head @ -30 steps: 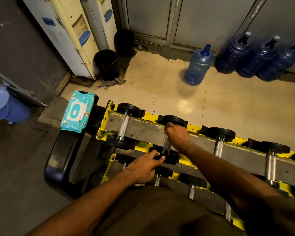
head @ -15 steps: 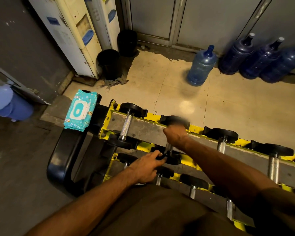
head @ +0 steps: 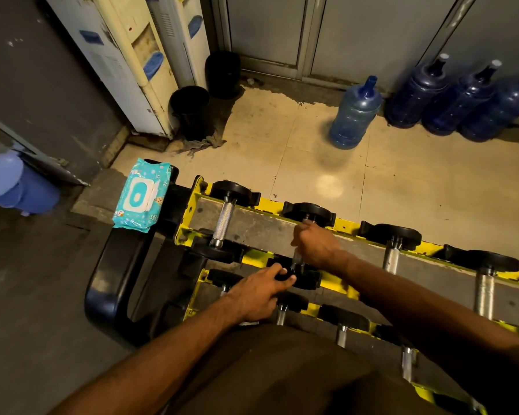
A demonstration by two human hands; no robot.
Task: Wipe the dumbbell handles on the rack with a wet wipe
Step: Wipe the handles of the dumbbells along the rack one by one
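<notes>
A yellow and black rack [head: 270, 226] holds several dumbbells with black heads and metal handles. My right hand [head: 316, 245] is closed around the handle of the second dumbbell [head: 307, 212] on the top row; no wipe shows in the fist. My left hand [head: 259, 293] grips that dumbbell's near black head [head: 304, 278]. The first dumbbell's knurled handle [head: 224, 223] lies bare to the left. A teal pack of wet wipes [head: 143, 197] rests, lid shut, on the black end of the rack.
Blue water jugs [head: 354, 116] stand on the tiled floor behind the rack, more dark ones [head: 459, 100] at the wall. Two black bins [head: 189, 110] and water dispensers [head: 123, 61] are at the back left. A blue bucket [head: 15, 184] sits at the far left.
My right hand has slid along the second dumbbell's handle, first toward the far head and now back a little. The left hand has kept its hold on the near head.
</notes>
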